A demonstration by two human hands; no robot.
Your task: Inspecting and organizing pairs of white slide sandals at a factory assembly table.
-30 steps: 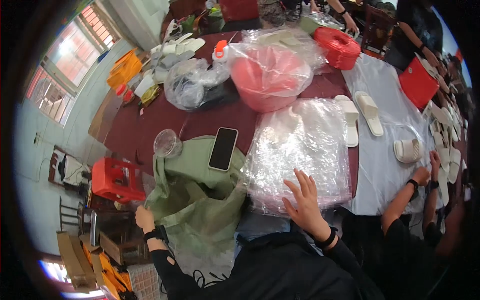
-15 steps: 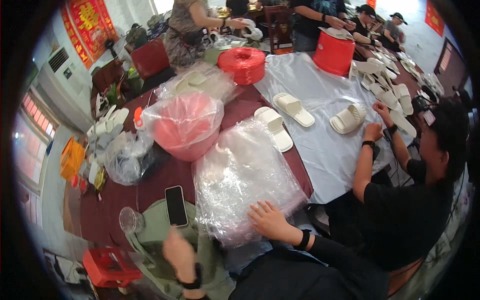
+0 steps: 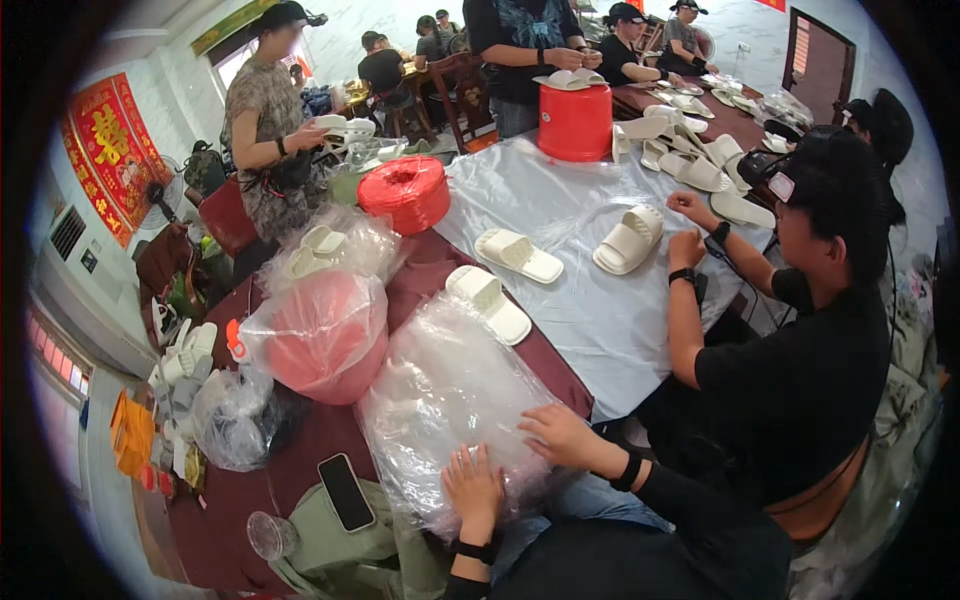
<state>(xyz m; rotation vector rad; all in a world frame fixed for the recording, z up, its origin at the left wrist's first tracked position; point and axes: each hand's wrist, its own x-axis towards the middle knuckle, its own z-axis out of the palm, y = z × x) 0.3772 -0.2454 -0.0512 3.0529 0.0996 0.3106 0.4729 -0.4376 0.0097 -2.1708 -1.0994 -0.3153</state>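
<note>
A stack of clear plastic bags (image 3: 430, 375) lies at the near edge of the dark red table. Flat on its near part rests my left hand (image 3: 473, 487), fingers spread. My right hand (image 3: 566, 436) is over the stack's right side, its fingers extended and apart, holding nothing. Just beyond the bags lies a white slipper (image 3: 489, 303). Left of the stack stands a red tub (image 3: 325, 335) covered with clear plastic. A black-screened phone (image 3: 346, 493) and a clear plastic cup (image 3: 271, 536) sit on green cloth (image 3: 330, 545) beside my left arm.
On the grey sheet (image 3: 560, 330) lie two white slippers, one (image 3: 519, 255) left, one (image 3: 629, 240) right. A person in black (image 3: 800, 370) sits at my right. A roll of red twine (image 3: 404, 194) and an upturned red bucket (image 3: 575, 122) stand farther back. Other people work beyond.
My left hand has moved from beside the phone onto the bags. My right hand has shifted slightly up over them. The view has tilted up and turned, showing more of the room.
</note>
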